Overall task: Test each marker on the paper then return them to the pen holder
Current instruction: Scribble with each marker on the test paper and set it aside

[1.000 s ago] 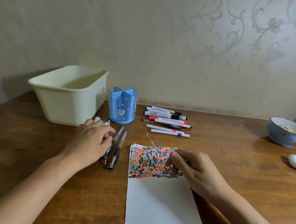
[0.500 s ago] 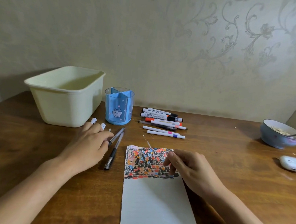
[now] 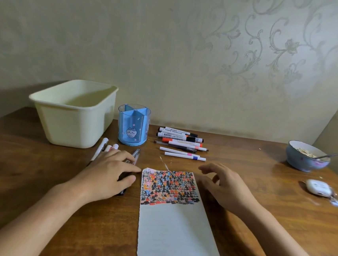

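Left hand (image 3: 111,174) on pens (image 3: 133,159); right hand (image 3: 223,186) beside paper (image 3: 173,227) edge.

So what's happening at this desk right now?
A person is testing markers on a sheet of paper, whose top part is already covered in colored marks. The left hand rests on a few pens beside the blue pen holder, which looks empty. The right hand hovers open just right of the paper. A pile of markers lies behind it.
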### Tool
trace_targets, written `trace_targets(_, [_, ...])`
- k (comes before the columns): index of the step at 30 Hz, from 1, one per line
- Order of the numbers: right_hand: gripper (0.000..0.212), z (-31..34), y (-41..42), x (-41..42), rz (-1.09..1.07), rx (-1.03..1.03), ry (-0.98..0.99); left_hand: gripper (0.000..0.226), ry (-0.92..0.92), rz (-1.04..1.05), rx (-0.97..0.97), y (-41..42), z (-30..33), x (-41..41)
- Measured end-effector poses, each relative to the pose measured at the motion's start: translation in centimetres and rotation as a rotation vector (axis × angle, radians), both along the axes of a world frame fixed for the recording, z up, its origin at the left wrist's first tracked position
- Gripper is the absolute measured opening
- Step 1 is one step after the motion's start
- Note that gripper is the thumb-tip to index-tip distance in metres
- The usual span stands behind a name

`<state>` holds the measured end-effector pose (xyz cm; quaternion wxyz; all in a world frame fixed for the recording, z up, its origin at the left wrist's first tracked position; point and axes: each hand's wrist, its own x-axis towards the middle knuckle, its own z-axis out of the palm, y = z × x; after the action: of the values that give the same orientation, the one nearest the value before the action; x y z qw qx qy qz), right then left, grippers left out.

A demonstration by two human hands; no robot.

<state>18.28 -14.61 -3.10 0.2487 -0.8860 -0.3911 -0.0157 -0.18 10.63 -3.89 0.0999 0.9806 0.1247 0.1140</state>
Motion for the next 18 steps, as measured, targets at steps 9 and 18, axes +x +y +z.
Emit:
trace_targets(9, [0.046,-0.3,3.1,3.1,-0.043,-0.121,-0.141,0.042,-0.035,0.054,-0.007,0.2,-0.1,0.1])
trace_targets(18, [0.042,-1.1,4.6,4.2,-0.011,-0.176,-0.228,0.039,-0.035,-0.143,-0.033,-1.3,-0.2,0.2])
